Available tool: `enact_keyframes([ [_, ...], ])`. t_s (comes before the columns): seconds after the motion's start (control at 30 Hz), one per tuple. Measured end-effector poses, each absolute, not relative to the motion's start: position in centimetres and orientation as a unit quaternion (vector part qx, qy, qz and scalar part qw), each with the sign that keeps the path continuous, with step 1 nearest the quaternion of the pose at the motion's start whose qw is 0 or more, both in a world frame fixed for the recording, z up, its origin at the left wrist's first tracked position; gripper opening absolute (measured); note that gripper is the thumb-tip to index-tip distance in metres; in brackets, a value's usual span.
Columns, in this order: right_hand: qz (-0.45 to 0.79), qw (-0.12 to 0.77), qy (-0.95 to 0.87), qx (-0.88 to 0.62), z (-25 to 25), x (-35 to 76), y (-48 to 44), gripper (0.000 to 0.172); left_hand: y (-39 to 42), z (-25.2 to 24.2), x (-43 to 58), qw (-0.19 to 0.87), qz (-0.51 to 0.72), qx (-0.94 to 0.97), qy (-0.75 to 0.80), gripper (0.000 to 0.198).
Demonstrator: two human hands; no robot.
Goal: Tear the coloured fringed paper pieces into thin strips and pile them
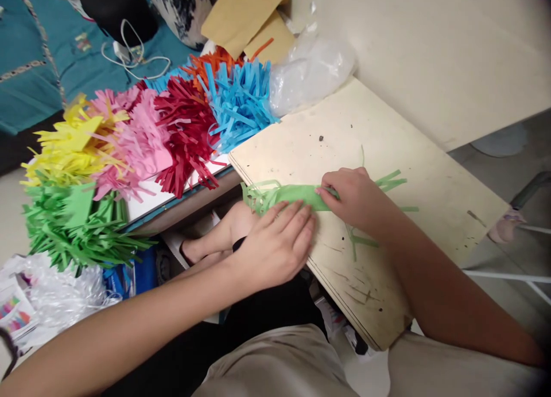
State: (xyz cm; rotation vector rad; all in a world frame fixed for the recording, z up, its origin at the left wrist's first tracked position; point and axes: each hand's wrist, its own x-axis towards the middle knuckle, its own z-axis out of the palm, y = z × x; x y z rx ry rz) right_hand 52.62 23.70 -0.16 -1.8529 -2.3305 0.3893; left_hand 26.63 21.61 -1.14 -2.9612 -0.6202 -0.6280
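Observation:
A fringed piece of green tissue paper [297, 194] lies along the wooden board [310, 133]. Its middle band is solid, and cut strips spread out at both ends. My left hand [279, 242] rests on the band's near edge with its fingers stretched out flat. At the band's right part my right hand [350, 199] is closed, thumb and fingers pinching the paper. Some strips reach out beyond the right hand, and part of the paper is hidden beneath both hands.
Bundles of fringed paper lie at the left: green [77, 225], yellow [80, 139], pink [144, 133], dark red [185, 127] and blue [241, 101]. Behind the board are a clear plastic bag [312, 70] and brown envelopes [243, 15]. A white cable [133, 55] lies on teal cloth.

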Motion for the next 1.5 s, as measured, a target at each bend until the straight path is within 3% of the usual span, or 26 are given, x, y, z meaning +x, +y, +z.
enact_keyframes([
  [0.1,0.134,0.059,-0.771,-0.620,0.2,52.5,23.7,0.030,20.1,-2.7,27.6,-0.003,-0.171,-0.958,-0.231,0.068],
  [0.2,0.140,0.056,-0.766,-0.625,0.3,52.2,23.7,0.028,20.0,-4.3,28.0,-0.024,-0.154,-0.953,-0.259,0.080],
  [0.33,0.135,0.050,-0.759,-0.635,0.0,52.3,23.8,0.028,20.1,-5.0,27.7,-0.028,-0.153,-0.952,-0.262,0.086],
  [0.43,0.062,0.051,-0.730,-0.678,0.4,53.1,24.0,0.023,19.9,-5.1,27.4,-0.026,-0.156,-0.953,-0.258,0.087],
  [0.5,-0.028,0.091,-0.702,-0.706,1.2,53.6,23.8,0.018,19.9,-5.2,27.5,-0.032,-0.158,-0.952,-0.261,0.088],
  [0.57,-0.072,0.158,-0.707,-0.686,2.2,53.6,23.4,0.025,20.3,-5.1,27.6,-0.048,-0.159,-0.947,-0.274,0.089],
  [0.67,0.002,0.170,-0.806,-0.567,2.6,52.2,22.2,0.036,21.3,-4.6,27.9,-0.061,-0.155,-0.941,-0.296,0.085],
  [0.73,0.039,0.104,-0.853,-0.510,2.0,50.9,21.3,0.042,22.2,-4.1,27.8,-0.060,-0.141,-0.943,-0.294,0.082],
  [0.87,-0.015,0.010,-0.848,-0.530,0.5,49.5,20.0,0.052,23.5,-3.5,26.5,-0.066,-0.122,-0.952,-0.273,0.077],
  [1.03,-0.052,-0.005,-0.848,-0.527,1.3,49.3,19.6,0.043,24.6,-3.5,24.2,-0.058,-0.136,-0.950,-0.277,0.072],
  [1.23,-0.032,-0.030,-0.849,-0.526,2.4,48.7,20.6,0.027,26.7,-1.8,22.9,-0.019,-0.136,-0.966,-0.219,0.035],
  [1.5,-0.033,-0.025,-0.854,-0.519,2.4,48.4,20.6,0.023,28.2,-0.7,22.8,-0.065,-0.136,-0.963,-0.224,0.030],
])
